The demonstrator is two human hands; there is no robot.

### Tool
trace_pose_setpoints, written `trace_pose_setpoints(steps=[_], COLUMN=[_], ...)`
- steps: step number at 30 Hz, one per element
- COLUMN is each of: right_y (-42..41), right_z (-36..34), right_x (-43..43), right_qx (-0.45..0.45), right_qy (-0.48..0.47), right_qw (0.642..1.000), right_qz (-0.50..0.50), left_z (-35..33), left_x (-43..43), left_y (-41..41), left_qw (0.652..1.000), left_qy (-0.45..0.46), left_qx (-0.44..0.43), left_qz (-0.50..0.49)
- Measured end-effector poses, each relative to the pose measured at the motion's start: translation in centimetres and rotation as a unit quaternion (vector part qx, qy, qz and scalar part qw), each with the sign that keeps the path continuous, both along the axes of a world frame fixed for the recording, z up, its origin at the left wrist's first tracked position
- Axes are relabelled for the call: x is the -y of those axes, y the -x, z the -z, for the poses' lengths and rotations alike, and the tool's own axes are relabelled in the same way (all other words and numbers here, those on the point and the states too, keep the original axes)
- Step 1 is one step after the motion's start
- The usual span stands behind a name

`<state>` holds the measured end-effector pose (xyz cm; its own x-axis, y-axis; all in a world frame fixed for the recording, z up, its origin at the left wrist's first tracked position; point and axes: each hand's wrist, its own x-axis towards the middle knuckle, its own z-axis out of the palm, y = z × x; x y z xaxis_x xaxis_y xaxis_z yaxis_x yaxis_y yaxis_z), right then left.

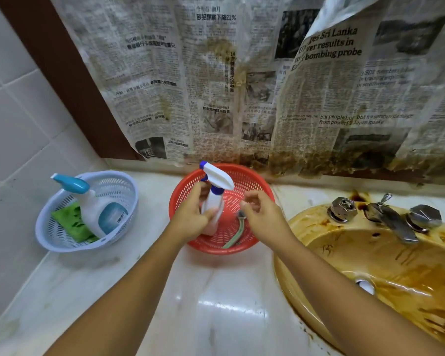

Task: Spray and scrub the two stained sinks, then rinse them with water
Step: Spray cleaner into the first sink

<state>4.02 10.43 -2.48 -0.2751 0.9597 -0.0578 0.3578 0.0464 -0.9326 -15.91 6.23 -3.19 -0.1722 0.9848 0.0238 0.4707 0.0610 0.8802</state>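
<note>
My left hand [190,214] grips the body of the white spray bottle [215,199], which stands upright in the red basket [254,181] at the far middle of the counter [216,291], its blue-tipped nozzle facing left. My right hand [262,214] hovers just right of the bottle with its fingers loosely curled and nothing in them. It is above the head of the green-handled brush [233,240] lying in the same basket, though I can't quite tell whether a fingertip touches the bristles.

I judge the step to be fetching the sprayer. To do it well I'd lift the bottle straight up over the basket rim, turn the nozzle right toward the sink [344,242] and get a finger on the trigger before aiming at the brown streaks. The right hand is well placed to take the brush.

The stained sink sits right of the basket, its tap [393,222] and two knobs at the far rim. I see only this one sink. Far left, a pale blue basket [123,183] holds a teal-capped bottle [98,209] and a green cloth [72,222]. Stained newspaper [216,86] hangs on the wall behind. The red basket's rim and the brush handle crowd the lift a little.
</note>
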Motion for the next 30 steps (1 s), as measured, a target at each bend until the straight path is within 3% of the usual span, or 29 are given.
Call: trace_pose_setpoints(steps=[5, 7, 11, 16, 22, 30], right_y=[2.9, 4.4, 5.9, 6.1, 5.2, 2.9], right_z=[1.6, 1.0, 2.3, 5.2, 4.5, 1.1], right_x=[-2.2, -2.6, -4.0, -5.0, -4.3, -0.7], right_qx=[0.271, 0.382, 0.524, 0.499, 0.435, 0.279], right_qy=[0.067, 0.096, 0.049, 0.030, -0.019, -0.107], right_qw=[0.957, 0.905, 0.824, 0.859, 0.896, 0.953], right_qz=[-0.078, -0.161, -0.212, -0.115, -0.091, -0.054], left_z=[-0.1, -0.2, -0.3, -0.2, 0.4, -1.5], left_x=[0.4, 0.4, 0.1, 0.2, 0.0, 0.7], left_y=[1.4, 1.7, 1.9, 1.5, 0.5, -0.4], left_qw=[1.000, 0.999, 0.998, 0.998, 0.999, 0.999], left_qy=[0.021, 0.026, 0.048, 0.057, 0.042, -0.003], left_qx=[0.020, 0.024, 0.017, 0.010, -0.032, -0.018], left_qz=[0.009, 0.013, 0.023, 0.026, -0.001, -0.048])
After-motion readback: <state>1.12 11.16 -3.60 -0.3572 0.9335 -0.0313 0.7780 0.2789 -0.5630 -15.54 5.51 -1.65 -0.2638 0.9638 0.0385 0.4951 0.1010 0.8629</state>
